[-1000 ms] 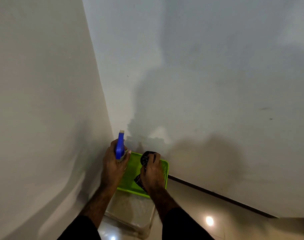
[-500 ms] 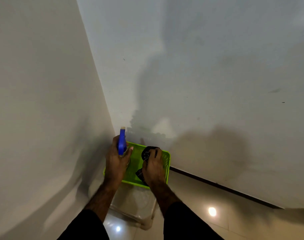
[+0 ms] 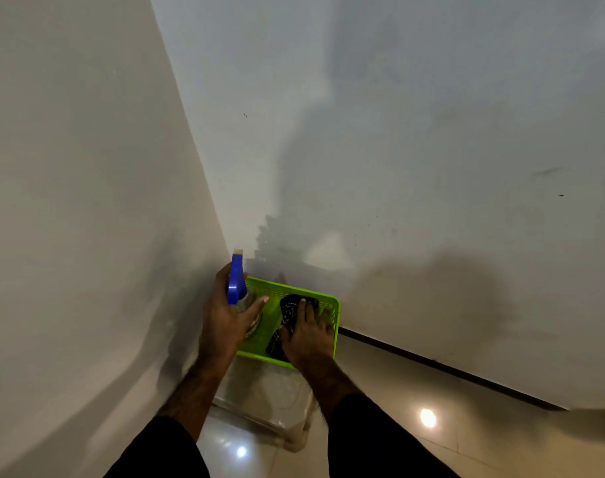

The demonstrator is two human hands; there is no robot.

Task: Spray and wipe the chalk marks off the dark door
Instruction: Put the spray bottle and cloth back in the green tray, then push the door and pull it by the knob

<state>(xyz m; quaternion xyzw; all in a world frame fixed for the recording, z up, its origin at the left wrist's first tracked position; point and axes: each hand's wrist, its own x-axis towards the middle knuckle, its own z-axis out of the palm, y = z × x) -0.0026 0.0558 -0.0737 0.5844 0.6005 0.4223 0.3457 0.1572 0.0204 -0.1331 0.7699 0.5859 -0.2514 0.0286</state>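
Observation:
My left hand (image 3: 227, 322) grips a clear spray bottle with a blue trigger head (image 3: 236, 279), held upright at the left edge of a lime green basket (image 3: 333, 317). Inside the basket lies a dark patterned cloth (image 3: 290, 310), and my right hand (image 3: 308, 336) rests on it with fingers laid over it. The basket sits in the corner where two pale walls meet. No dark door shows in the view.
The basket stands on a clear plastic box (image 3: 270, 398) on a glossy tiled floor (image 3: 449, 439). A pale wall (image 3: 70, 236) runs close on the left. The far wall (image 3: 432, 167) ends in a dark skirting line (image 3: 449, 367).
Both hands have stayed at the basket; the bottle has sunk slightly toward it. My right hand's fingers have spread flatter over the cloth. The camera has tilted a little.

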